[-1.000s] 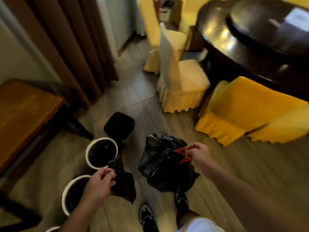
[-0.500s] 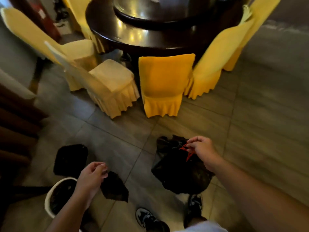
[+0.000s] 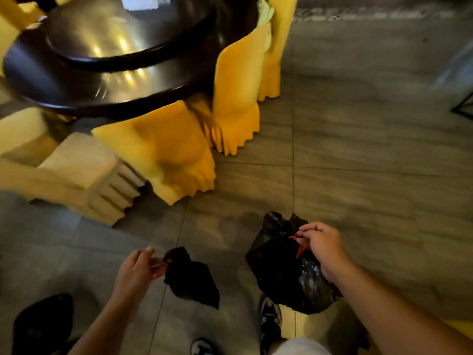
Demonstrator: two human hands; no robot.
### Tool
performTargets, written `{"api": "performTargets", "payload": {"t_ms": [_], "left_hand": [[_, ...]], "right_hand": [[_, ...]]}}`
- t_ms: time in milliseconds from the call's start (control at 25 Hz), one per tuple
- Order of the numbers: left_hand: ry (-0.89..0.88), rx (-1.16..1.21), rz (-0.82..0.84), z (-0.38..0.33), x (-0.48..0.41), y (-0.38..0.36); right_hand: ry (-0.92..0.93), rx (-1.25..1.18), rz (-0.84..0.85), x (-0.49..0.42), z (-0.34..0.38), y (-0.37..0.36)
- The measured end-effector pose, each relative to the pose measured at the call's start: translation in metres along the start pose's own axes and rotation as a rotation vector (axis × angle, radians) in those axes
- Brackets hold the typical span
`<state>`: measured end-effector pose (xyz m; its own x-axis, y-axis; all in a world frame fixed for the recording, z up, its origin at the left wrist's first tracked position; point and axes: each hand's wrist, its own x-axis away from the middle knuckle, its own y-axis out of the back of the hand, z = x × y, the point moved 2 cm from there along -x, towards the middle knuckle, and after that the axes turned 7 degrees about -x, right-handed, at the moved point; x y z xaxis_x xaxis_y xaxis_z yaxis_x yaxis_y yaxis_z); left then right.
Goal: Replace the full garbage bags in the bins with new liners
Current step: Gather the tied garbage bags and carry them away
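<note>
My right hand grips the red drawstring of a full black garbage bag, which hangs just above the floor beside my feet. My left hand pinches the top of a smaller, limp black bag that dangles below it. Another black bag lies on the floor at the bottom left corner. No bin shows in this view.
A dark round table fills the upper left, ringed by chairs in yellow covers and a cream-covered chair. Grey tiled floor stretches to the right. My shoes are at the bottom middle.
My view has swung right, away from the white bins, which have left the frame. Both hands keep their bags, and the table and chairs have slid left.
</note>
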<state>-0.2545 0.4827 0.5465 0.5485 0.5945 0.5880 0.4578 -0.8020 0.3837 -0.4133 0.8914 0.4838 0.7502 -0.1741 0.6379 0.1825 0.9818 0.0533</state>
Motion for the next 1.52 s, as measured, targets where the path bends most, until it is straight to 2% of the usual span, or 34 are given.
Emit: {"api": "performTargets", "payload": {"t_ms": [240,520,640,800,1120,1520], "left_hand": [[-0.155,-0.057,0.158,-0.109,-0.008,-0.138],[-0.253,-0.107,0.339,-0.205,-0.065,-0.295],[-0.233,-0.082,0.474,-0.244,-0.094,-0.365],[-0.184,-0.111,0.565,-0.304,-0.118,-0.447],[-0.22,-0.232,0.665,-0.44,-0.137,-0.597],[-0.3,-0.285,0.563,-0.562,-0.204,-0.798]], "right_hand": [[-0.03,-0.056,-0.147,-0.055,0.041,0.096],[0.004,-0.171,-0.36,-0.121,0.093,0.175],[-0.007,-0.21,-0.494,-0.158,0.124,0.197],[-0.047,-0.246,-0.629,-0.196,0.169,0.222],[0.037,-0.354,-0.702,-0.296,0.285,0.28],[0.006,-0.437,-0.593,-0.486,0.39,0.344]]}}
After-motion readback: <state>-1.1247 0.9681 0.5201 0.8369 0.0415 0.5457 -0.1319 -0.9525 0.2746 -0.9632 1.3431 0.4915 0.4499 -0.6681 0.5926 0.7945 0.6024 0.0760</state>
